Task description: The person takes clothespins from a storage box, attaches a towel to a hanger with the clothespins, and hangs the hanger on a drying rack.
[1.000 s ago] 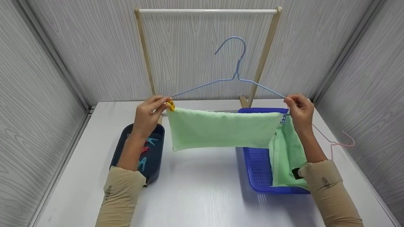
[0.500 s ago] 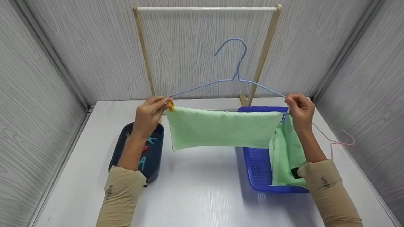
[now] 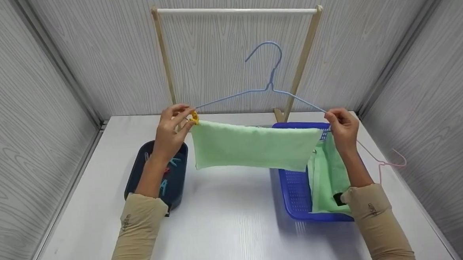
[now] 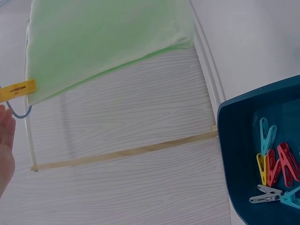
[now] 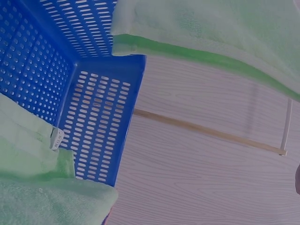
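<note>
A light green towel (image 3: 252, 146) hangs folded over the lower bar of a blue wire hanger (image 3: 230, 98), whose hook points up. My left hand (image 3: 170, 135) holds a yellow clothespin (image 3: 195, 117) between thumb and forefinger at the towel's upper left corner. In the left wrist view this clothespin (image 4: 18, 90) sits on the towel's edge, with part of the hand (image 4: 5, 152) beside it. At the other end, my right hand (image 3: 344, 128) pinches the right corner of the hanger, just beyond the towel's end. Its fingertips are hardly visible in the right wrist view.
A blue basket (image 3: 295, 217) with more green towels (image 3: 327, 176) stands below the right hand. On the left is a dark teal tray (image 3: 129, 187) with several clothespins (image 4: 288, 164). Behind stands a rack with a white rail (image 3: 237, 11). A pink hanger (image 3: 392, 164) lies at right.
My left hand has risen slightly, and its thumb and forefinger are spread wider around the yellow clothespin. The towel's left end has lifted a little, and its right end has shifted slightly left.
</note>
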The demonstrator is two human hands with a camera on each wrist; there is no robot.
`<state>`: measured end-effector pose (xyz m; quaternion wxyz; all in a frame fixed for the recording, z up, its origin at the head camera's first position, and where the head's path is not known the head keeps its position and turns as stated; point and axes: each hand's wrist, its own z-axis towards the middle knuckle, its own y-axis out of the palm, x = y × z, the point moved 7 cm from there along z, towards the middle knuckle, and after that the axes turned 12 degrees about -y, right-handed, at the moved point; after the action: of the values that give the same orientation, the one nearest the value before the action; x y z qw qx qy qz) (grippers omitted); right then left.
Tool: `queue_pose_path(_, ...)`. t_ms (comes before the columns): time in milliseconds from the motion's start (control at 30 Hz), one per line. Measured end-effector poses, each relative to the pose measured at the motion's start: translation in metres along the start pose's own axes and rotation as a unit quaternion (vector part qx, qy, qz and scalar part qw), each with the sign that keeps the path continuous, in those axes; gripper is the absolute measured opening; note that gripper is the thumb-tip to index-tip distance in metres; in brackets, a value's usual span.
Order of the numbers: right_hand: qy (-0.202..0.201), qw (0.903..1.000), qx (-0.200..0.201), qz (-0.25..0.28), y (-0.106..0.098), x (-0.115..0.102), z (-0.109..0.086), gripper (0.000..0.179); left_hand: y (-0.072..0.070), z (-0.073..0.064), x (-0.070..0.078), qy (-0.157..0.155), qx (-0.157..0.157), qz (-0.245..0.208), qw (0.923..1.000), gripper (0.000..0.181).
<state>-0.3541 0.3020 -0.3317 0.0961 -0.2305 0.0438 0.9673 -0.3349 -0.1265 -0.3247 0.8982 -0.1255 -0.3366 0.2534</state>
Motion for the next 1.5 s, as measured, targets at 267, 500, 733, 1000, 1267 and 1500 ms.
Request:
queue_pose_path(267,-0.008,0.9999,-0.011,0.007,0.001,-0.001,0.0,0.015,0.004,0.0,-0.01,-0.068,-0.031,-0.077,0.9943,0.03)
queue_pose_path(500,0.016,0.9981,-0.059,0.001,0.008,-0.009,0.002,0.01,0.001,0.001,0.0,-0.105,-0.032,-0.122,0.9864,0.028)
queue_pose_path(733,0.056,0.987,-0.15,-0.015,0.019,-0.027,0.007,0.014,-0.007,0.002,0.018,-0.159,-0.047,-0.12,0.9788,0.028)
queue_pose_path(1000,0.146,0.9697,-0.186,-0.059,0.022,-0.024,0.003,0.018,-0.005,0.001,0.014,-0.193,-0.064,-0.177,0.9631,0.027)
queue_pose_path(1267,0.176,0.9546,-0.215,-0.108,0.025,-0.025,0.001,0.02,-0.006,0.001,0.012,-0.203,-0.064,-0.18,0.9604,0.025)
queue_pose_path(1500,0.18,0.9568,-0.215,-0.076,0.028,-0.024,0.0,0.025,-0.008,0.001,0.012,-0.215,-0.065,-0.176,0.9585,0.027)
